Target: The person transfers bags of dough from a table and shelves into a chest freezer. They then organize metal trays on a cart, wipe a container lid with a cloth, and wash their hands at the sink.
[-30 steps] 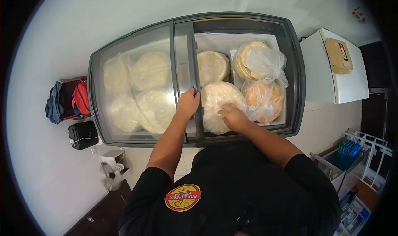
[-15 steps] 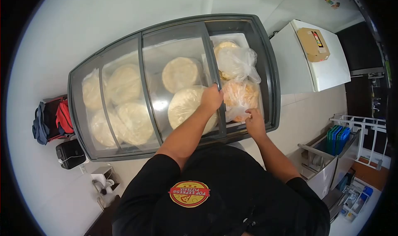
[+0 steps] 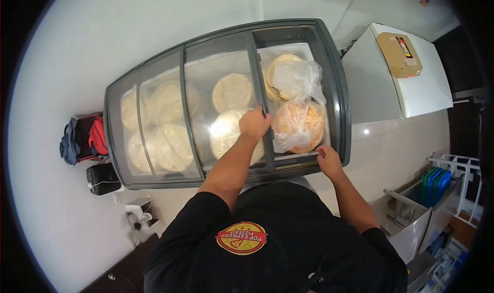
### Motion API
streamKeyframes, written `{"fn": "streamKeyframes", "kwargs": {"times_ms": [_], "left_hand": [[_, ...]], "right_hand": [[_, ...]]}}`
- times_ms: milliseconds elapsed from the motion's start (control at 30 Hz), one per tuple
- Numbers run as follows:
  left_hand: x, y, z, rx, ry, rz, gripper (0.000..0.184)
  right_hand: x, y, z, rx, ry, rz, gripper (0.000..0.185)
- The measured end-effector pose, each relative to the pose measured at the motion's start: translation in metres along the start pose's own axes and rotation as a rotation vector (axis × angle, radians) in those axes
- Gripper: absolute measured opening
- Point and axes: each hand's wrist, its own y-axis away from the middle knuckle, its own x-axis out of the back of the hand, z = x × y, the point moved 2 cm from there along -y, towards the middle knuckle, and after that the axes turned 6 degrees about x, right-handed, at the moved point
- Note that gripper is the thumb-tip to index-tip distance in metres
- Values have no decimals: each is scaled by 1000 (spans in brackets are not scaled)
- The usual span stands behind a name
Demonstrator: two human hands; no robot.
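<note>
My left hand [image 3: 256, 123] is closed around the edge frame of the freezer's sliding glass lid [image 3: 221, 61], which is slid to the left. At the freezer's front rim, my right hand [image 3: 330, 162] has its fingers curled together, just beside a clear plastic bag of shredded orange food [image 3: 301, 124]. I see nothing between its fingers. Behind that bag lies a stack of pale flat rounds [image 3: 279, 76], partly covered by a crumpled plastic bag [image 3: 298, 79]. Both lie in the uncovered right end of the chest freezer [image 3: 339, 108].
Under the glass are several wrapped pale rounds [image 3: 172, 146]. A white appliance [image 3: 419, 95] on the right carries a flat cardboard box [image 3: 399, 59]. Bags [image 3: 85, 138] and a black case [image 3: 103, 179] sit left. Metal equipment with green and blue containers [image 3: 435, 185] is lower right.
My right hand has come off the bag of orange food and moved down and right to the rim. The bag now lies flatter. My left hand keeps its grip on the lid.
</note>
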Motion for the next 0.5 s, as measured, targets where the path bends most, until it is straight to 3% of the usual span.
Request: {"fn": "streamKeyframes", "kwargs": {"times_ms": [267,400,467,500], "left_hand": [[58,23,-134,280,-164,161,28],[89,26,-179,384,-201,174,27],[96,30,-195,366,-183,166,26],[100,29,-202,348,-167,159,27]], "right_hand": [[-32,-39,-37,157,-159,-125,22],[-61,-58,-99,328,-166,-144,23],[-83,-60,-148,563,-90,-168,31],[-96,-61,-169,566,-88,-165,31]]}}
